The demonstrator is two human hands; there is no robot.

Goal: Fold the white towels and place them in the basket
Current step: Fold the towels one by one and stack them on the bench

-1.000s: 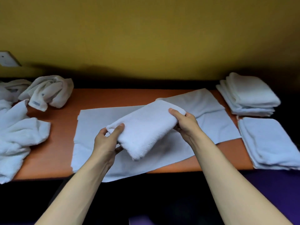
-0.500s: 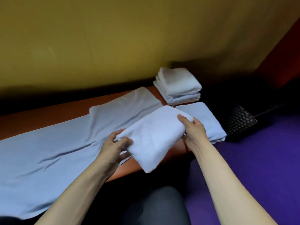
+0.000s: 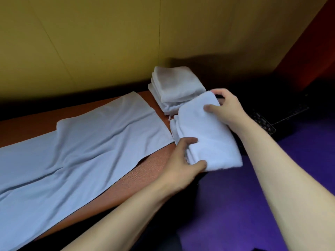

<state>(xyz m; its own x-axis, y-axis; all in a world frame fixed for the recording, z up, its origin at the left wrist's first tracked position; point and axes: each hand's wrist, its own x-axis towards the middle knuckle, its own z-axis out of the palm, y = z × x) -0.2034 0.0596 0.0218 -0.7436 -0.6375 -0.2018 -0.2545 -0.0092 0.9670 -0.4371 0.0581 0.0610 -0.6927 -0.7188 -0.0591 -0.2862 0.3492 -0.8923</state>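
Note:
A folded white towel [image 3: 208, 134] is held at the right end of the orange table [image 3: 154, 163], over another folded towel [image 3: 173, 127] whose edge shows beneath it. My left hand [image 3: 183, 162] grips its near-left edge, thumb on the near side. My right hand [image 3: 226, 111] grips its far end, thumb on top. A stack of folded white towels [image 3: 174, 87] lies just behind. A dark mesh basket [image 3: 268, 122] sits low on the right, mostly hidden by my right forearm.
A large pale cloth [image 3: 72, 153] is spread flat across the table. A yellow wall rises behind the table. Purple floor [image 3: 235, 205] lies to the right of the table and under my arms.
Both hands have carried the folded towel to the right, from over the spread cloth to the table's right end above the other folded towel. The view has swung right.

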